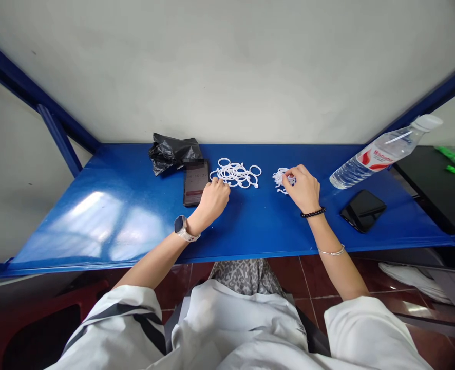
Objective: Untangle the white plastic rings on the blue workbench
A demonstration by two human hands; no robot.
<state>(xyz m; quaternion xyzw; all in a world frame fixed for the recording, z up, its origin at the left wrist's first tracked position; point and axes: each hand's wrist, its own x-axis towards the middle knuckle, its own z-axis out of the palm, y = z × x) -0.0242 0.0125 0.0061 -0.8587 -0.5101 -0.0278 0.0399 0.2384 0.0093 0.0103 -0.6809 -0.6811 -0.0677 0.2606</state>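
Observation:
A pile of thin white plastic rings (240, 174) lies on the blue table; a few of them show a small knob on the rim. At the pile's near left edge is my left hand (215, 197), its fingers closed and curled downward. What they grip, if anything, is hidden beneath them. Farther right sits a smaller heap of little white plastic pieces (279, 178), their exact kind too small to tell. My right hand (303, 189) is over this heap's right side with thumb and forefinger pinched together. Whatever is between those fingertips cannot be made out.
A phone with a lit timer (195, 185) lies beside my left hand, partly under a crumpled black plastic bag (173, 153). On the right are a water bottle (381, 154) and a dark phone (363, 210). Blue frame bars (60, 139) and a wall border the table.

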